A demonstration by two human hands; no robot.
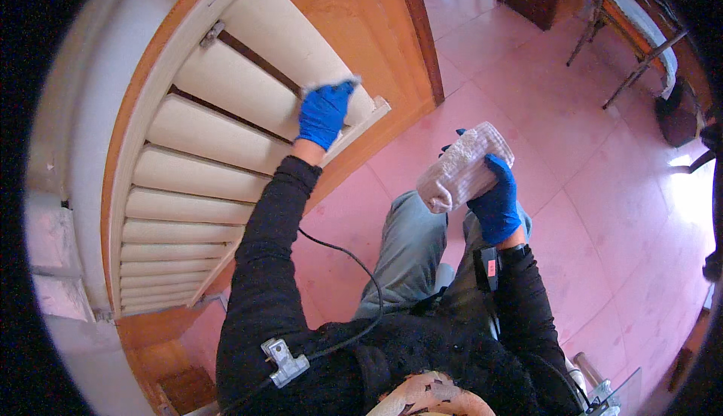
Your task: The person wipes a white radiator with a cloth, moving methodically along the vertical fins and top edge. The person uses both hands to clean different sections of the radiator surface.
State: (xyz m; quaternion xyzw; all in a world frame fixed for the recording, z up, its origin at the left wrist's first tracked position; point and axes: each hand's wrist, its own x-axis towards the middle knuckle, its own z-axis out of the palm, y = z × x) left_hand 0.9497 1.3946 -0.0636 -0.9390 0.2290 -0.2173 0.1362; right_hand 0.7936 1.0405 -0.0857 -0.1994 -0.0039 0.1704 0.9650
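Note:
My left hand (325,113), in a blue glove, is pressed against the upper slats of a cream louvered shutter (243,65). A greyish wad (356,80) shows at its fingertips, mostly covered by the glove; its material is unclear. My right hand (497,207), gloved in blue as well, grips a folded pink-and-white checked cloth (466,170) in front of my knees. The thumb lies over the cloth's near side, and dark blue fingertips show beyond it. Long slats run across the shutter, with dark gaps between the upper ones.
The shutter sits in a wooden door (361,20) on my left. Pink floor tiles (565,150) spread to the right. A metal-legged chair (635,37) stands at upper right, with a dark round object (678,113) beside it. A black cable (361,263) with a metal clip (284,362) hangs across my clothing.

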